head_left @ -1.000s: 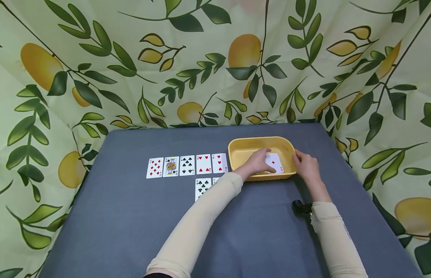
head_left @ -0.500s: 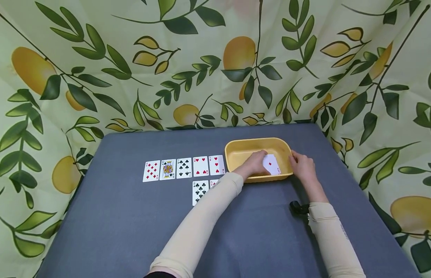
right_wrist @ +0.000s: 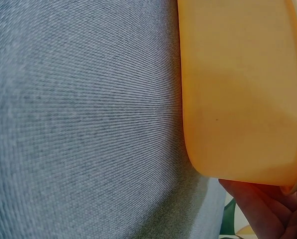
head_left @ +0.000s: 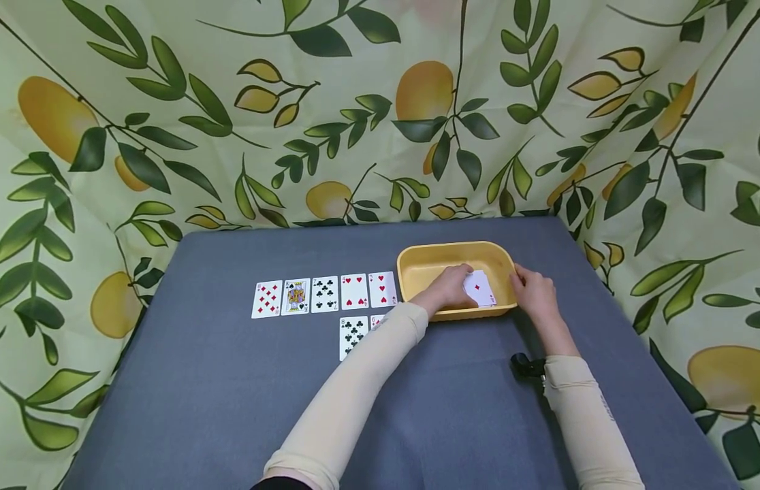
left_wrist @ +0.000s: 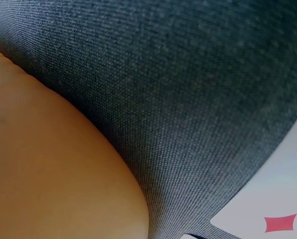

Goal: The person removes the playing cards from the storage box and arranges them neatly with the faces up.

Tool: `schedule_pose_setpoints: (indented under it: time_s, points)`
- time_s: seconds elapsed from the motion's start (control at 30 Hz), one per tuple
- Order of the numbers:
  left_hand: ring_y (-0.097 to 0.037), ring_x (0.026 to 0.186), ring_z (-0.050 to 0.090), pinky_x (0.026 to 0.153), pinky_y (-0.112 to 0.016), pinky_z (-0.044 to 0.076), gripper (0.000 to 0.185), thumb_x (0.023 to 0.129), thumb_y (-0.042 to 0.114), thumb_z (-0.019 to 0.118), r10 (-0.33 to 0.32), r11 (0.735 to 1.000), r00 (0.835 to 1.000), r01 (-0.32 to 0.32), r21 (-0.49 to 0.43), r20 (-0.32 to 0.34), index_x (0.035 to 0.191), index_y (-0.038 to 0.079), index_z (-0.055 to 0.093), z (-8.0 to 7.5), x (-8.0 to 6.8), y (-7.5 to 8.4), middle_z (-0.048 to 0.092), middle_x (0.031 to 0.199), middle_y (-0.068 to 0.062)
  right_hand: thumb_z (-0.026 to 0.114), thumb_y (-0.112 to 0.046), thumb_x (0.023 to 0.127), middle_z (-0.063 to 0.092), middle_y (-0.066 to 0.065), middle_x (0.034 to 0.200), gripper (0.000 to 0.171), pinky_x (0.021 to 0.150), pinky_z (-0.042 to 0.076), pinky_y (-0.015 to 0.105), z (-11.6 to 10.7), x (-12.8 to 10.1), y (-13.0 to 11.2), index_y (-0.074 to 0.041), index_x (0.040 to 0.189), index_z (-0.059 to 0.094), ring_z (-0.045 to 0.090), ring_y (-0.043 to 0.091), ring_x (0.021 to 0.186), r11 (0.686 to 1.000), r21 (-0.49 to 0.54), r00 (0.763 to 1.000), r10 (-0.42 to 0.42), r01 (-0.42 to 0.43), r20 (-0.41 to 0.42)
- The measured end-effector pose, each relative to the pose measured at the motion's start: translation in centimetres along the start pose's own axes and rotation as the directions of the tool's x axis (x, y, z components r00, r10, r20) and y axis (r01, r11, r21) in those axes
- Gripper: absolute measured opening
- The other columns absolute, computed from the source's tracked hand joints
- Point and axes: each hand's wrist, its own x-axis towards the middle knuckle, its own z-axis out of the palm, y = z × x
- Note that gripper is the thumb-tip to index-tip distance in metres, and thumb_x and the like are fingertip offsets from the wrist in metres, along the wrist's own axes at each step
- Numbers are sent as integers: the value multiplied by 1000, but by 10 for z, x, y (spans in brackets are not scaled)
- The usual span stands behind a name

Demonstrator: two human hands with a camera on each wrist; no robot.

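My left hand (head_left: 447,286) is inside a yellow plastic tray (head_left: 417,257), its fingers and thumb drawn in at the left edge of a playing card, an ace of diamonds (head_left: 481,288); the fingertips are mostly hidden behind the hand. At the tray's right end my right hand (head_left: 533,289) pinches the rim, thumb and fingers around it. From the right wrist view, the tray's outer side (right_wrist: 243,99) stands against the cloth, with fingers (right_wrist: 252,204) at its lower corner.
Left of the tray runs a row of face-up cards, including a king of spades (head_left: 295,297) and a three of hearts (head_left: 383,290). Below lie an eight of clubs (head_left: 351,335) and a card partly covered by the left sleeve (head_left: 349,395). Grey cloth (head_left: 202,395) covers the table.
My left hand's spread thumb and fingers have drawn together at the card's left edge, leaving more of the ace uncovered. The right hand stays on the rim. The head view shifted slightly.
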Motion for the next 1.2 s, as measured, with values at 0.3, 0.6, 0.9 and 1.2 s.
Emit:
schedule_pose_setpoints:
  time_s: [0.3, 0.6, 0.9, 1.2]
  points:
    - [-15, 104, 54, 89, -17, 41, 77, 73, 29, 87, -7, 997, 1000, 7, -71, -5, 135, 4, 50, -7, -6, -9, 60, 122, -7, 47, -21, 104, 60, 29, 110, 47, 51, 43, 29, 9, 0, -3, 4, 144, 41, 53, 26, 65, 1000, 1, 1000, -26, 26, 10]
    - [-18, 119, 52, 101, -18, 37, 81, 75, 27, 86, 49, 995, 999, -49, -83, 2, 140, 2, 45, -41, -22, -16, 56, 132, -9, 46, -21, 104, 53, 35, 127, 47, 51, 43, 29, 5, 1, -3, 5, 143, 41, 55, 31, 73, 999, -17, 999, -38, 38, 7]
    - [-17, 124, 50, 104, -22, 35, 81, 73, 31, 87, 86, 994, 996, -84, -68, 29, 140, 7, 48, -89, -66, -33, 56, 134, -6, 44, -22, 105, 51, 37, 127, 48, 54, 44, 31, 0, 0, -1, 7, 143, 40, 55, 35, 80, 999, -32, 999, -35, 35, 9]
    - [-24, 128, 49, 106, -33, 38, 78, 73, 25, 87, 84, 991, 996, -82, -103, 15, 138, 6, 48, -118, -132, -62, 55, 136, -8, 42, -23, 105, 52, 38, 126, 48, 54, 41, 32, 1, 0, -3, 7, 143, 40, 53, 39, 82, 996, -58, 998, -62, 62, 0]
